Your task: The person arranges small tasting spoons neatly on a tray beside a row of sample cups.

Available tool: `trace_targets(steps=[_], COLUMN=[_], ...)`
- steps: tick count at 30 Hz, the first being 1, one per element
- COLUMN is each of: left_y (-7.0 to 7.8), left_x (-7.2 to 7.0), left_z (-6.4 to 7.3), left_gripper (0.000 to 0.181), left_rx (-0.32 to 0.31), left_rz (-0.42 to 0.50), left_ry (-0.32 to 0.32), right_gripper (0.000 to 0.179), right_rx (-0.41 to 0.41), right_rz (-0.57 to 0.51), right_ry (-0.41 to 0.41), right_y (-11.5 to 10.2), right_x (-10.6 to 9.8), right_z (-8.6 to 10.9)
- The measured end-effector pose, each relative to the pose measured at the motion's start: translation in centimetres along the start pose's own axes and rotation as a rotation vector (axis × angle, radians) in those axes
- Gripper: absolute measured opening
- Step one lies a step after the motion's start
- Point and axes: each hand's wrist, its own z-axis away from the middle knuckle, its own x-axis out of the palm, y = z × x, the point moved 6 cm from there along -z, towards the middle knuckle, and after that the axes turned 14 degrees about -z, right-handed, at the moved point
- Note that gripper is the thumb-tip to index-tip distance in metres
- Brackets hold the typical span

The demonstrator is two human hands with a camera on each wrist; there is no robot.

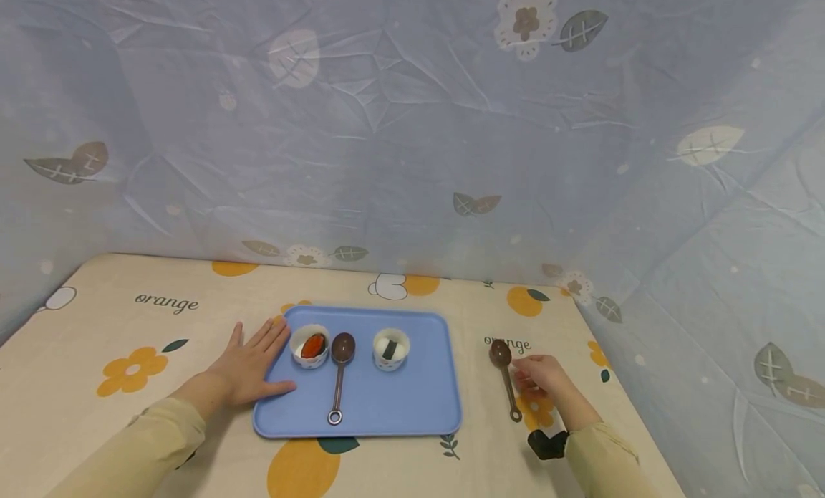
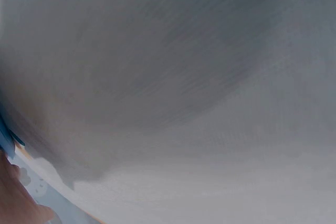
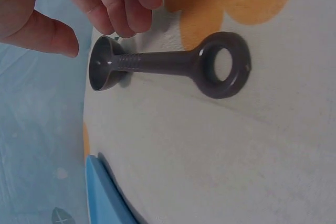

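My left hand (image 1: 248, 365) lies flat with fingers spread at the left edge of a blue tray (image 1: 412, 405), its thumb over the rim. In the left wrist view only part of that hand (image 2: 18, 198) shows, in the lower left corner. To the right of the tray, a brown spoon (image 1: 500, 353) lies on the cloth. My right hand (image 1: 543, 375) is beside its handle, fingers loosely bent. The right wrist view shows the right-hand fingers (image 3: 110, 3) and thumb apart, holding nothing, close to the spoon's bowl (image 3: 102, 64).
On the tray sit a cup (image 1: 309, 362) with a red-orange and black piece, a second brown spoon (image 1: 343, 348), and a cup (image 1: 390, 363) with a white piece banded black. A patterned tablecloth (image 1: 213, 455) covers the table. Fabric curtains (image 1: 412, 125) hang behind and to the right.
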Motion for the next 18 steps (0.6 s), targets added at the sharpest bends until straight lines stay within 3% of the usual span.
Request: trace_targets(steps=[18], left_y=[-0.02], left_x=[0.07], left_z=[0.02], left_gripper=[0.100], left_rx=[0.003], left_rz=[-0.005], left_ry=[-0.003], right_gripper=[0.034], right_rx=[0.011], right_rz=[0.002], right_ry=[0.009], right_y=[0.79], right_x=[0.87], right_z=[-0.41])
